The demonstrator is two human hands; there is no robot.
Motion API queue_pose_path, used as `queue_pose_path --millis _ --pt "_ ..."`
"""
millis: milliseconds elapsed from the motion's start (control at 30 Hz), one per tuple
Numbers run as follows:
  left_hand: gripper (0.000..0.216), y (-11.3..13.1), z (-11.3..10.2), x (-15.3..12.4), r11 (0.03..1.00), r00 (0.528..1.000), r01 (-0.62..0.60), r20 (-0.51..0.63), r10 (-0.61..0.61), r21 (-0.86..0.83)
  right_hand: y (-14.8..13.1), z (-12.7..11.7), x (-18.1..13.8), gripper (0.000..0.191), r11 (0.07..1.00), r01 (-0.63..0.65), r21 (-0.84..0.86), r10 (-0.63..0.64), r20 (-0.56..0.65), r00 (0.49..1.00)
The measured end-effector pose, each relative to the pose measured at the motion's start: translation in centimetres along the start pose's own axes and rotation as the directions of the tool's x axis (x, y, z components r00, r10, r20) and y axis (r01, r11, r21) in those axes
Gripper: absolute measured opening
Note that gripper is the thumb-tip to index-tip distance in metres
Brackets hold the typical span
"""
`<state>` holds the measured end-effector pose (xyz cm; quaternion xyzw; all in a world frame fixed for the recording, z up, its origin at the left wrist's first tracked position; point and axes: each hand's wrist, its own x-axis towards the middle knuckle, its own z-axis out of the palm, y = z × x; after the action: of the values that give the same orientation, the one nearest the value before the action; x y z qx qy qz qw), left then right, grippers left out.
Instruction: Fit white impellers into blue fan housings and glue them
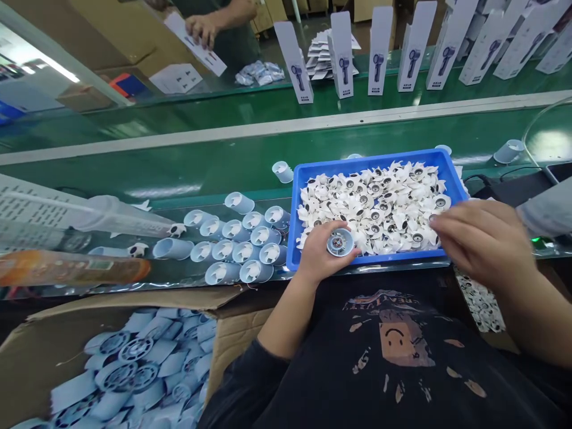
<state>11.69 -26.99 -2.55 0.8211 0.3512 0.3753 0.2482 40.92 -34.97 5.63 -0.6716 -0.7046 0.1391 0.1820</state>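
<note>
My left hand (322, 250) is closed around a light blue fan housing (340, 242), a short round tube whose open end faces up and shows a small motor or circuit inside. It rests at the front edge of a blue tray (292, 238) heaped with small white fan impellers (370, 205). Over the tray's right end is my right hand (485, 241), slightly blurred, with thumb and fingers pinched together. Whatever sits between those fingertips, if anything, I cannot make out. Left of the tray stand several light blue housings (245, 252) with white impellers inside.
An open cardboard box (241, 345) at lower left holds many blue housings. Bottles (71, 268) lie at left. Behind runs a green conveyor (201, 155) with a few housings. White printed boxes (344, 59) stand beyond it, near another person's hand (203, 30) holding a flat carton.
</note>
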Motion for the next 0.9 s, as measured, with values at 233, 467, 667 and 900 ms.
queue_pose_path --millis 233,467,667,900 --pt "0.045 -0.2 0.1 0.3 0.999 0.998 0.041 0.045 -0.041 -0.006 -1.0 3.3 4.6 0.015 0.852 -0.132 -0.507 0.329 0.321 0.888" --pt "0.049 -0.5 0.4 0.4 0.993 0.997 0.075 0.024 -0.073 -0.089 -1.9 4.8 4.6 0.017 0.834 -0.282 -0.474 0.434 0.248 0.866" --pt "0.063 -0.5 0.8 -0.5 0.936 0.972 0.088 -0.177 -0.156 -0.342 -2.8 5.2 3.1 0.031 0.937 -0.345 0.052 0.337 0.124 0.933" --pt "0.052 4.2 -1.6 -1.3 0.980 0.980 -0.184 0.060 0.189 -0.081 -5.4 5.5 0.1 0.056 0.621 -0.193 0.760 -0.008 0.252 0.968"
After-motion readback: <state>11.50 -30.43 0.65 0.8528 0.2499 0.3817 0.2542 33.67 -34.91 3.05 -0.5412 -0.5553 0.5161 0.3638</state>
